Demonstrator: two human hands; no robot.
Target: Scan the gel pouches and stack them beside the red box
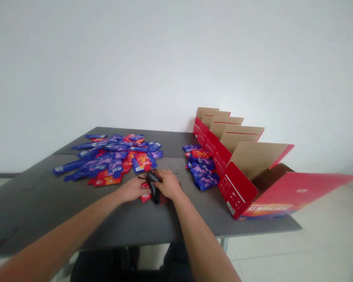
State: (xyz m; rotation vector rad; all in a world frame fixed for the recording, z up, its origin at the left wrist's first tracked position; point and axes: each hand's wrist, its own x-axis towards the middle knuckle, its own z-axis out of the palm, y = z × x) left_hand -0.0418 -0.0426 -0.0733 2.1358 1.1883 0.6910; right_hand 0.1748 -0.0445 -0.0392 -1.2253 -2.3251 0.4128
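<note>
Left: a large packet pile (106, 158) is spread on the grey table (47, 203). Centre: a red packet (145, 197) is met by the left hand (133, 189), its closure indiscernible; a dark object (155, 194) is gripped by the right hand (168, 183). Two-handed handling is judged underway; steadiness is called for. Right: bare tabletop, a smaller pile (205, 175), then boxes (238, 190) along the edge.

Fingers (164, 175) partly hide the black item (155, 194) between them and the red packet (146, 197) under them; right of them, the near box's (300, 190) small print blurs.
</note>
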